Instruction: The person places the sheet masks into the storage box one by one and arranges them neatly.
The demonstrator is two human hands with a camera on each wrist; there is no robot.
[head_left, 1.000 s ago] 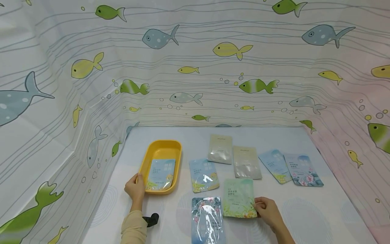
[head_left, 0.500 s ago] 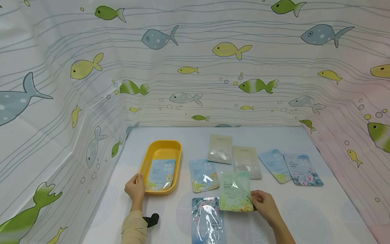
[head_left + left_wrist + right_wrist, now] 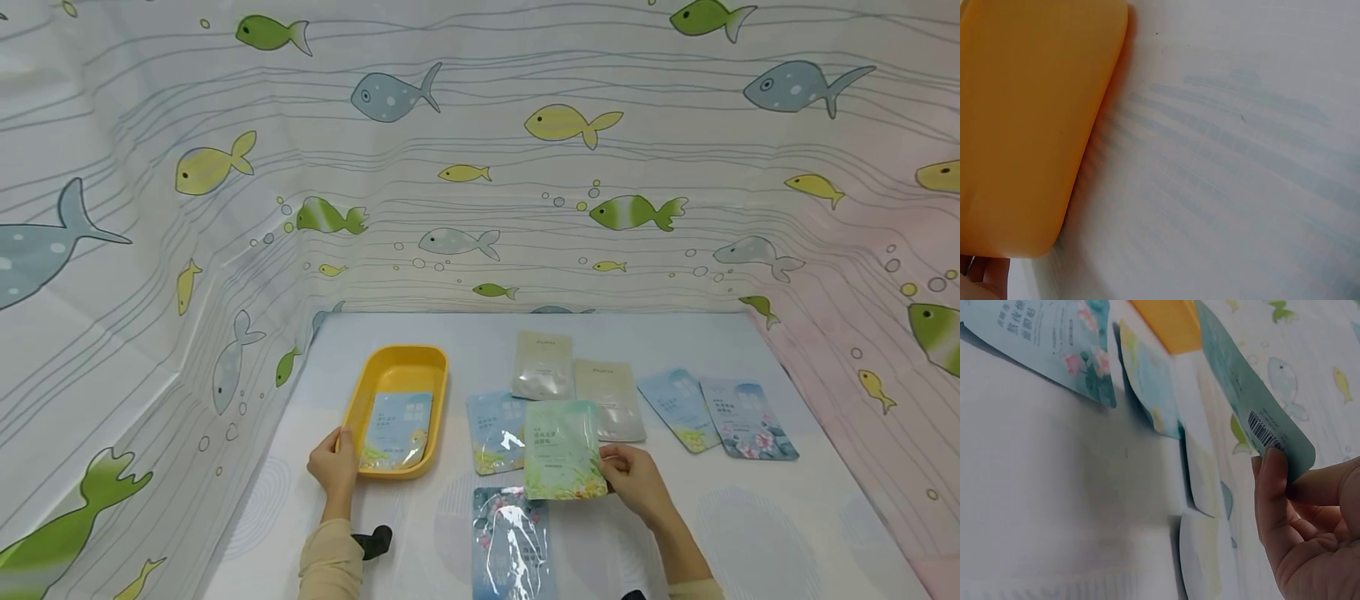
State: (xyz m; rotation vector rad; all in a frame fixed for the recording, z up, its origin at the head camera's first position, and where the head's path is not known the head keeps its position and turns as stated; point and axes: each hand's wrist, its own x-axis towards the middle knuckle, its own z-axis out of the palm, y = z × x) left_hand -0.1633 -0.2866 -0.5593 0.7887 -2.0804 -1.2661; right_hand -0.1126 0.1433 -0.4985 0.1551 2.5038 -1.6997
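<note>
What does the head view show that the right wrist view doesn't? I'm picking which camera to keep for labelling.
Only the head view shows the left hand gripping the yellow tray with a blue packet lying inside, plus two beige packets farther back. Only the right wrist view shows the barcode on the back of the green packet and the packet lifted off the table. Both show the right hand pinching the green packet, and the floral packet.
</note>
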